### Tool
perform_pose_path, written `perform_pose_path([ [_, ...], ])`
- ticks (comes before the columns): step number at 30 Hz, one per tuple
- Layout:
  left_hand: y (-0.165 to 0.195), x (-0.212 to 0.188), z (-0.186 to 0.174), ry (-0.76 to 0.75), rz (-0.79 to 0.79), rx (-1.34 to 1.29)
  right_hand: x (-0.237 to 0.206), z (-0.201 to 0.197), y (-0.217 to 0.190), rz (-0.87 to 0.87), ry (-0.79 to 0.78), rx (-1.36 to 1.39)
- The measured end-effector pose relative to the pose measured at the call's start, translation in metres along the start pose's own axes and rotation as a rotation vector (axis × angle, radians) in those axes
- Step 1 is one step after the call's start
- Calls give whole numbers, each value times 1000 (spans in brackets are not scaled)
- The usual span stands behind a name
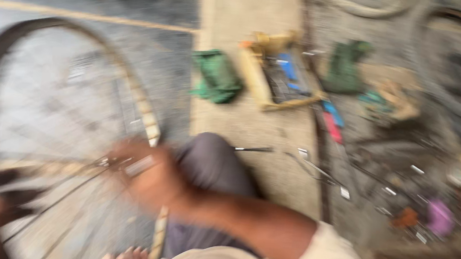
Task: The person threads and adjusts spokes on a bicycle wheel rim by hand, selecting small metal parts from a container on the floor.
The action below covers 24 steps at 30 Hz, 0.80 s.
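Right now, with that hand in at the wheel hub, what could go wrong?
The right hand sits among the spokes at the hub of the bicycle wheel; if the wheel turns, fingers could get pinched. Bare toes lie right under the rim. Loose tools on the ground nearby could be knocked or knelt on.

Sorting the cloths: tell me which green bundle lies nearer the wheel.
The green bundle left of the yellow tool tray, closer to the wheel rim; the other bundle lies right of the tray.

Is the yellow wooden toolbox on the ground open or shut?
Open. The yellow wooden toolbox has no lid over it, and blue tools show inside its tray. The picture is blurred, so finer detail cannot be told.
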<state>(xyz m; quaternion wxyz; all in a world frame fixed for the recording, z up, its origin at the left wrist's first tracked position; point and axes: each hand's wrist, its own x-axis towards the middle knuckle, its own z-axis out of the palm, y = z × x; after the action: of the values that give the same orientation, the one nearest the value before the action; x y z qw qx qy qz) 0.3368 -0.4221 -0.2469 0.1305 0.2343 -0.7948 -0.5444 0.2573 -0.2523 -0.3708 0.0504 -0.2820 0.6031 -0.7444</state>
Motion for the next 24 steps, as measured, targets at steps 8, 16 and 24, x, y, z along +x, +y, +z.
perform_pose_path([
  [8, -10, -13, -25, -20, -60, -300, 39, -132, 50, 457, -53, -977],
  [16, 7, -52, -71, 25, -38, -85, 56, -62, 141, 240, -759, -1192],
  [24, -21, -75, -75, 217, -56, -75, 36, 26, 258, 398, -1028, -1360],
])
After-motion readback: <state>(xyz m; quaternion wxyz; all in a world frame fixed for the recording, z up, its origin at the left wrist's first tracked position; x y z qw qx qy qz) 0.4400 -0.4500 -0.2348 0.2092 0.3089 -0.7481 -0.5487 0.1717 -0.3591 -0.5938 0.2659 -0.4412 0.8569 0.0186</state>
